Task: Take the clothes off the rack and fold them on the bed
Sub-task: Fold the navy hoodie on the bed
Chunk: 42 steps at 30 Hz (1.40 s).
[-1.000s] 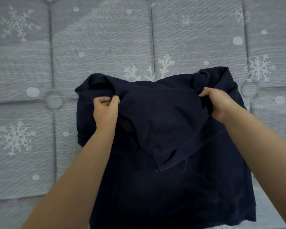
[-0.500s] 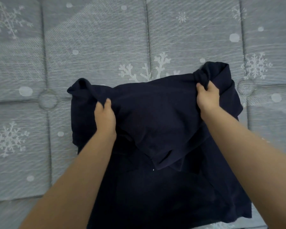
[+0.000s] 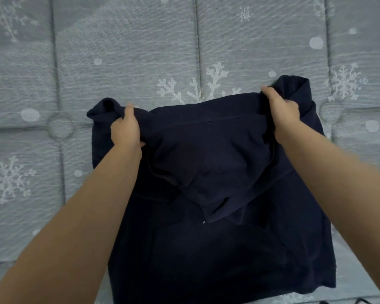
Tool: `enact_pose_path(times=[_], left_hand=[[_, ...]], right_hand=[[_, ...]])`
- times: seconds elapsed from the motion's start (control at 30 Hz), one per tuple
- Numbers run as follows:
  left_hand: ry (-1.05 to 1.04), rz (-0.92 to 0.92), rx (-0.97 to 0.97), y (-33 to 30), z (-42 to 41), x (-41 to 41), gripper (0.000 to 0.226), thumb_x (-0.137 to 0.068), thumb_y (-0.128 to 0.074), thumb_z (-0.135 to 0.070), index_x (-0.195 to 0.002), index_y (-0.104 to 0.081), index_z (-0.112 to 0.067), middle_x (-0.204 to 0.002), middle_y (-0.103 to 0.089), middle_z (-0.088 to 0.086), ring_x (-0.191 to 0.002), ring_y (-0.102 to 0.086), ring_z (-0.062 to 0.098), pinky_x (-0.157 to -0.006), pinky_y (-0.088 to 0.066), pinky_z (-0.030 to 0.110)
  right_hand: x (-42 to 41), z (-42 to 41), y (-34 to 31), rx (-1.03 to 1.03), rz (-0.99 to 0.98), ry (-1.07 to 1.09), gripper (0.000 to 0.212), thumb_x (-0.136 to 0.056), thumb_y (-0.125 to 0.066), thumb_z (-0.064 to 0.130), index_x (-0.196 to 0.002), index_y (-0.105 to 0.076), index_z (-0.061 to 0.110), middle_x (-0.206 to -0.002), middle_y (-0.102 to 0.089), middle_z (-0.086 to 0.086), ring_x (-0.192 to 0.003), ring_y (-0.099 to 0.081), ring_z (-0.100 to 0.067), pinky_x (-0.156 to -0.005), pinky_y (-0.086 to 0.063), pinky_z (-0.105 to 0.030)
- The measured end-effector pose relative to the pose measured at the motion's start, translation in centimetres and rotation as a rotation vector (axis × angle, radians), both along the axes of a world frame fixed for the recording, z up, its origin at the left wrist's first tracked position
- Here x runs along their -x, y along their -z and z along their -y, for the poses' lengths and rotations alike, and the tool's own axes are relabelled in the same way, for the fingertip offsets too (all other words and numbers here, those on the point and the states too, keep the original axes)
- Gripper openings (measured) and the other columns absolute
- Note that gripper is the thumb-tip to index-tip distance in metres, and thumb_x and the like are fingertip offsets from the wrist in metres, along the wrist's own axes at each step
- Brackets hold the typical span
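A dark navy garment lies spread on the grey bed, its top part doubled back over the body in a loose fold. My left hand grips the fold's far left corner, next to a bunched sleeve end. My right hand grips the far right corner, just inside the other sleeve end. The fabric between my hands is stretched and sags in the middle. Both forearms reach in from the bottom of the view.
The bed is a grey quilted mattress with white snowflake and dot patterns, stitched seams and a tufted button left of the garment. Bare mattress lies beyond and to the left. No rack is in view.
Both hands have carried the gripped fold farther away from me across the bed, and the garment's top edge now lies straighter between them.
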State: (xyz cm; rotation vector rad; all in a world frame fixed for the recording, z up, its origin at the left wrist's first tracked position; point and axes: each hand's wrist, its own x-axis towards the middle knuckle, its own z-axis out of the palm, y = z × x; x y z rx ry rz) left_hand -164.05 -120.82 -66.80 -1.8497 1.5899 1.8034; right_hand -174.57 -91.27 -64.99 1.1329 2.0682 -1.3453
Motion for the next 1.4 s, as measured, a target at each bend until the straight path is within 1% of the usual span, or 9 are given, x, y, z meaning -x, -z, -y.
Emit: enact_pose_path(times=[0.1,0.23,0.5,0.6,0.83,0.97,1.07,1.17,1.4], left_hand=[[-0.174,-0.117,-0.049,0.6,1.1,0.3,0.042,-0.099,-0.05,-0.046,-0.125,-0.059,-0.014,-0.111,-0.07,0.004,-0.094,-0.069,0.019,-0.082,-0.06,0.036],[-0.493,-0.355,-0.335,1.0,2.2,0.9,0.035,-0.102,-0.05,-0.03,-0.126,-0.06,-0.007,-0.114,-0.07,0.012,-0.099,-0.07,0.027,-0.084,-0.06,0.04],[-0.45,-0.394,-0.223,1.8,2.9,1.8,0.019,-0.099,-0.06,-0.02,-0.112,-0.063,-0.007,-0.103,-0.072,0.012,-0.094,-0.072,0.023,-0.081,-0.061,0.038],[-0.429,-0.425,-0.246,2.1,4.0,2.0,0.038,-0.101,-0.056,-0.036,-0.125,-0.056,-0.006,-0.107,-0.068,0.009,-0.099,-0.069,0.021,-0.085,-0.06,0.036],[-0.39,-0.423,-0.119,2.5,3.1,2.2,0.037,-0.101,-0.053,-0.021,-0.134,-0.049,-0.005,-0.124,-0.061,0.01,-0.1,-0.067,0.02,-0.08,-0.06,0.028],[-0.041,-0.304,0.626,-0.7,-0.1,0.3,0.047,-0.086,-0.061,-0.022,-0.131,-0.049,-0.012,-0.128,-0.054,0.006,-0.116,-0.057,0.018,-0.09,-0.047,0.016],[0.697,-0.383,0.984,-2.8,-6.3,-2.2,0.051,-0.09,-0.054,-0.031,-0.14,-0.049,-0.019,-0.15,-0.042,0.003,-0.142,-0.036,0.02,-0.119,-0.025,0.04],[1.376,-0.278,1.166,-0.5,-9.9,-4.5,0.06,-0.1,-0.037,-0.048,-0.155,-0.03,-0.027,-0.166,-0.014,0.004,-0.153,-0.006,0.029,-0.123,-0.003,0.053],[1.545,-0.189,1.179,3.9,-9.1,-6.6,0.065,-0.101,-0.028,-0.061,-0.158,-0.02,-0.03,-0.167,-0.006,0.005,-0.154,0.001,0.029,-0.123,-0.002,0.053]], right_hand=[[0.8,-0.2,0.3,-0.11,-0.057,-0.039,0.056,-0.083,-0.064,0.065,-0.105,-0.063,0.014,-0.105,-0.067,-0.002,-0.093,-0.066,-0.02,-0.085,-0.059,-0.039],[1.4,-0.7,0.9,0.195,-0.141,0.272,0.025,-0.103,-0.053,0.035,-0.101,-0.059,0.011,-0.109,-0.069,-0.009,-0.097,-0.069,-0.025,-0.088,-0.06,-0.043],[2.3,0.7,1.2,0.279,-0.284,0.539,0.021,-0.099,-0.063,0.019,-0.08,-0.059,0.009,-0.088,-0.068,-0.008,-0.079,-0.069,-0.022,-0.073,-0.062,-0.039],[3.2,-0.1,1.7,0.397,-0.39,0.625,0.009,-0.096,-0.063,0.006,-0.103,-0.066,0.01,-0.105,-0.072,-0.014,-0.096,-0.071,-0.03,-0.078,-0.062,-0.043],[1.3,0.0,3.4,0.166,-0.465,0.127,0.062,-0.096,-0.06,0.009,-0.153,-0.036,0.019,-0.141,-0.054,-0.004,-0.119,-0.06,-0.012,-0.105,-0.05,-0.031],[-4.1,2.0,0.9,-0.393,-0.669,-0.463,0.07,-0.094,-0.06,0.029,-0.155,-0.03,0.014,-0.164,-0.019,-0.007,-0.15,-0.024,-0.019,-0.121,-0.02,-0.031],[-9.0,3.5,0.1,-0.697,-0.738,-1.004,0.068,-0.099,-0.048,0.042,-0.158,-0.026,0.016,-0.168,-0.01,-0.006,-0.155,-0.007,-0.028,-0.125,-0.01,-0.047],[-11.6,2.3,2.2,-0.883,-0.632,-1.316,0.064,-0.103,-0.033,0.055,-0.16,-0.019,0.028,-0.169,-0.006,-0.003,-0.155,0.0,-0.03,-0.122,-0.005,-0.058],[-11.9,0.2,4.9,-0.949,-0.487,-1.445,0.065,-0.104,-0.021,0.062,-0.161,-0.01,0.032,-0.169,0.001,-0.001,-0.155,0.005,-0.027,-0.123,-0.004,-0.058]])
